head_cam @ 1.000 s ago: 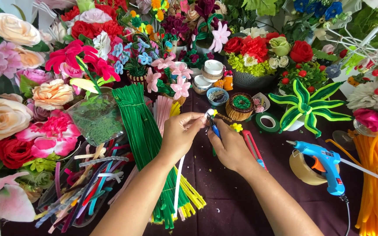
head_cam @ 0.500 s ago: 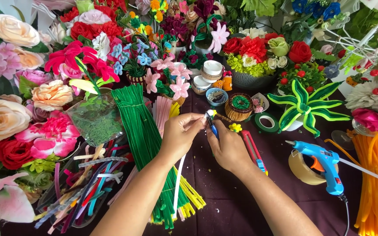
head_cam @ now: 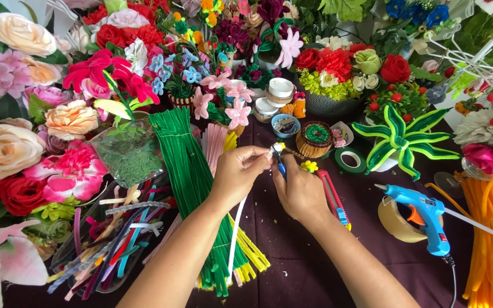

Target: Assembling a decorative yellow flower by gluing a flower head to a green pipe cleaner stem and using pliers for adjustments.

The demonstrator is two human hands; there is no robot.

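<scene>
Little has been shifted since the earlier frames: both hands are kept at the same spot over the dark surface [head_cam: 292,268], and only the fingers of the left hand [head_cam: 239,171] have been turned slightly at the small piece held between the two hands. A white pipe cleaner [head_cam: 236,234] is pinched between thumb and fingers of the left hand, its long tail hanging down toward the bundles below. At its upper end a small white and yellow bud [head_cam: 278,148] is seen, held up just above the fingertips. The right hand [head_cam: 300,191] is closed around a blue stem [head_cam: 281,169], which is pressed against the bud from below; both grips are pressed together on their pieces.

A thick bundle of green pipe cleaners [head_cam: 192,177] is laid just left of the hands, with yellow ones [head_cam: 255,259] beneath. A red utility knife [head_cam: 333,197] lies touching the right hand's outer side. A blue glue gun [head_cam: 420,214] is stood well to the right, beside a roll of tape [head_cam: 394,222]. A small yellow flower [head_cam: 309,166] rests near the knife. Made flowers are crowded along the far and left edges.
</scene>
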